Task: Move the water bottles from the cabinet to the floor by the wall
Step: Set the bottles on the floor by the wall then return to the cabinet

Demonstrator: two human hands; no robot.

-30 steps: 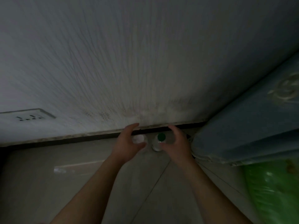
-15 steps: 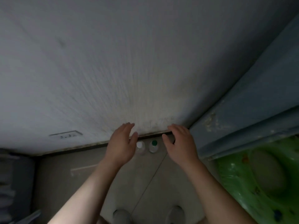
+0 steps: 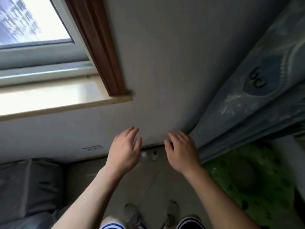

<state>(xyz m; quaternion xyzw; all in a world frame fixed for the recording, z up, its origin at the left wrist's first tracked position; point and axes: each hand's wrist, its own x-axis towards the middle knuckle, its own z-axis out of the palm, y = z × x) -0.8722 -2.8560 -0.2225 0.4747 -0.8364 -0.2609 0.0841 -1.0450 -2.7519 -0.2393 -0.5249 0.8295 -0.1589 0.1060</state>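
1. Nearest the camera, we saw two shoes (image 3: 132, 212) planted on the pale tiled floor (image 3: 158, 184), with dark shorts edged in white stripes at the bottom border.
2. Both bare forearms rose from the lower corners and converged toward the middle of the view.
3. The left hand (image 3: 124, 151) was held palm down, fingers loosely spread and slightly curled, gripping nothing.
4. The right hand (image 3: 182, 152) mirrored it, palm down, fingers extended and parted, likewise empty.
5. Between and beyond the two hands, apart from both, two small water bottles stood upright on the floor just at the foot of the wall (image 3: 181, 63): the white-capped bottle (image 3: 144, 154) on the left, the green-capped bottle (image 3: 154, 154) just beside it on the right. Their clear bodies were too small and blurred for further detail.
6. To the left lay a grey cushion (image 3: 29, 187) of soft, creased fabric; to the right, a glossy green inflatable (image 3: 250, 179) with dark spots.
7. Along the right edge hung a blue curtain (image 3: 264, 83), folded and patterned with pale swirling motifs.
8. The wall was matt and plain, carrying a flat rectangular socket plate (image 3: 92, 148) near its base.
9. Farthest, a smooth pale window sill (image 3: 66, 100) projected beneath a white-framed window (image 3: 33, 22), bordered by a brown wooden trim (image 3: 99, 42).
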